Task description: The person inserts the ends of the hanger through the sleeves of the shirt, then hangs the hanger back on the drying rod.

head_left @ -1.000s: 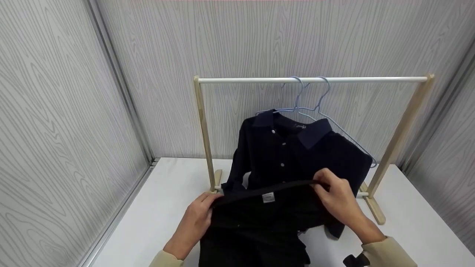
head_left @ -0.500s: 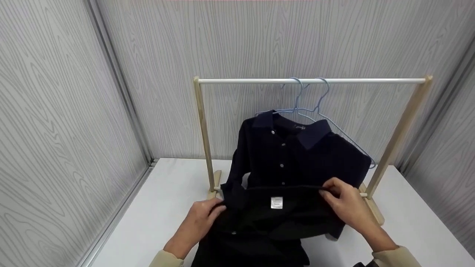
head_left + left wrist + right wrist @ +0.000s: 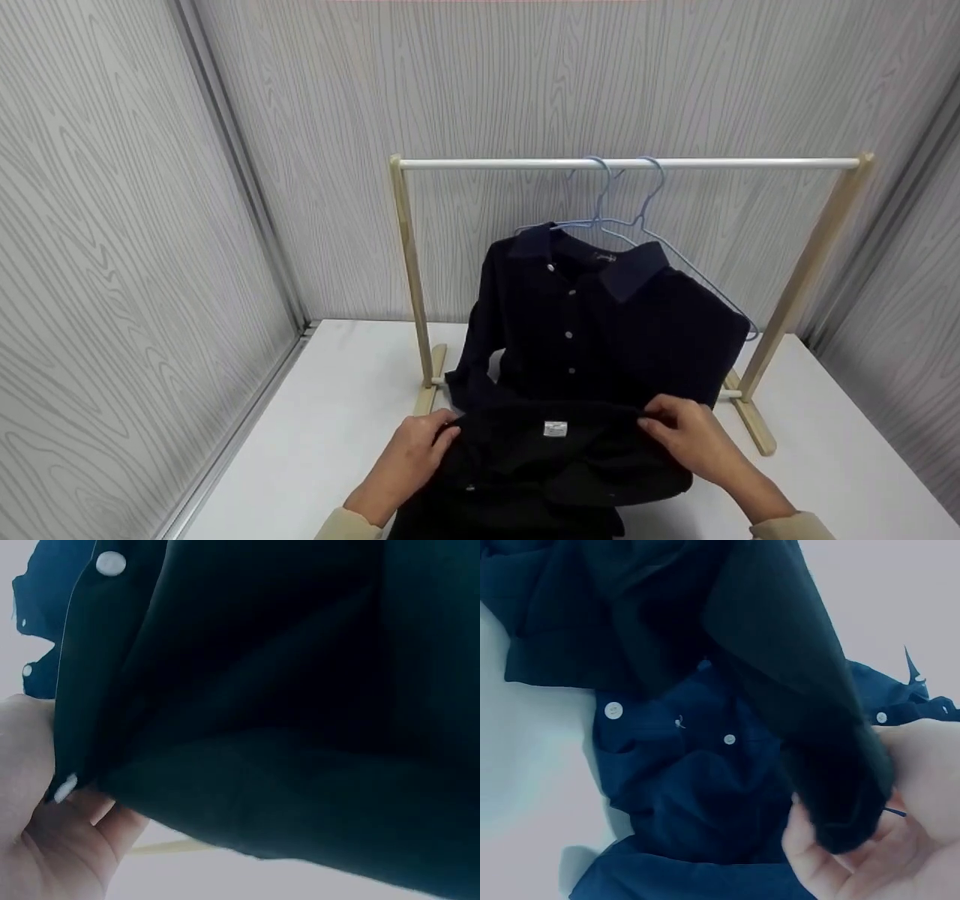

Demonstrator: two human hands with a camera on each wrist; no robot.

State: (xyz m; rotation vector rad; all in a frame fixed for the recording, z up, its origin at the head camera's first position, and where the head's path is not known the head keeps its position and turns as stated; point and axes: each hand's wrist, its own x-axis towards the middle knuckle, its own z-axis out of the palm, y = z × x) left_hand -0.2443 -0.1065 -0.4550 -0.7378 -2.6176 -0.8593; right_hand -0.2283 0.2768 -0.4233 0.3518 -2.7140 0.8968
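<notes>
Plainly, the left hand [image 3: 409, 456] and right hand [image 3: 694, 439], well apart, pinch a black garment [image 3: 517, 454] near opposite ends of its top edge, just in front of the navy shirt [image 3: 622, 322]; above that shirt runs a white rail [image 3: 495, 163].

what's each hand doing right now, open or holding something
Left hand: holding the black garment by its upper edge.
Right hand: holding the same garment's upper edge, farther right.

surface: white table [image 3: 330, 420] | on it: clothes rack [image 3: 410, 259], wooden feet [image 3: 757, 429] down
</notes>
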